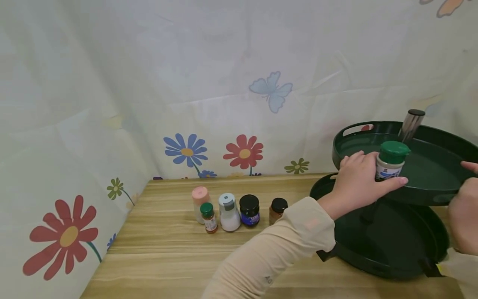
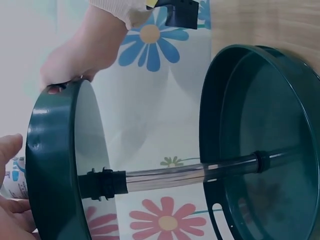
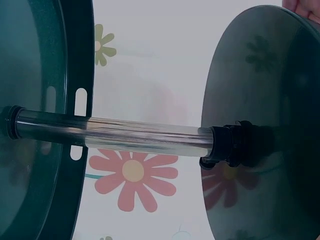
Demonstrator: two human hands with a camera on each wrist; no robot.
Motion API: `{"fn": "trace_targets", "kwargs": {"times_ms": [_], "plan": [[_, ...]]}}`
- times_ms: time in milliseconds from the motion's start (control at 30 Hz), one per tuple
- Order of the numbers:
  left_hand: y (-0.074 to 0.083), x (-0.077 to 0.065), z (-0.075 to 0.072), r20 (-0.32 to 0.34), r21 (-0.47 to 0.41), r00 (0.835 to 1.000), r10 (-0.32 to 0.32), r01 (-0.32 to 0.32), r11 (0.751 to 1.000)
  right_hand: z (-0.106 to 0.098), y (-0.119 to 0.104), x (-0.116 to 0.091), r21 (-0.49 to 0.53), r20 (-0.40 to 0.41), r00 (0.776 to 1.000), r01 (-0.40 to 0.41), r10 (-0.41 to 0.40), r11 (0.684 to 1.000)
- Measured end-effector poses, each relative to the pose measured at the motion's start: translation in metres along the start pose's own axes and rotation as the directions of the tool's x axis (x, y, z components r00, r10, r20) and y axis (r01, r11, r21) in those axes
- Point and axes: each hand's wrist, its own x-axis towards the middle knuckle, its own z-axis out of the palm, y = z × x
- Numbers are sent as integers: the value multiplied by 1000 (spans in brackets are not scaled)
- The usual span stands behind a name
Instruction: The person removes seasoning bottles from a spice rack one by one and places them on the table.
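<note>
My left hand point(image 1: 356, 180) holds a small jar with a green cap point(image 1: 393, 153) over the near part of the upper tray point(image 1: 341, 151) of a dark green two-tier stand. In the left wrist view the jar's white and blue label point(image 2: 17, 175) shows between thumb and fingers, right by the tray's rim. At the right edge of the head view, my right hand point(image 1: 464, 214) grips the upper tray's rim. The left wrist view also shows the right hand point(image 2: 87, 50) at that rim. A metal pole point(image 3: 145, 136) joins the upper tray to the lower tray point(image 1: 392, 236).
Left of the stand, on the wooden table point(image 1: 168, 257), are a pink-capped shaker point(image 1: 201, 197), a small green-capped bottle point(image 1: 209, 218), a clear shaker of white grains point(image 1: 229, 214), a black-lidded jar point(image 1: 249, 209) and a brown jar point(image 1: 277, 209). A flowered curtain point(image 1: 209, 116) hangs behind.
</note>
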Motion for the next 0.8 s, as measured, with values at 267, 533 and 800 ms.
{"fn": "trace_targets", "kwargs": {"times_ms": [267,533,800], "plan": [[2,0,0,-28,14,999,-37,37,999,-1,-1,0,-31,21,1000,23,-23,999],[2,1,0,-41,7,999,-30,30,1000,-2,0,0,-19,45,999,14,-13,1000],[1,1,-1,-56,-147,997,-46,37,988,-2,-2,-2,55,42,999,-13,11,998]]}}
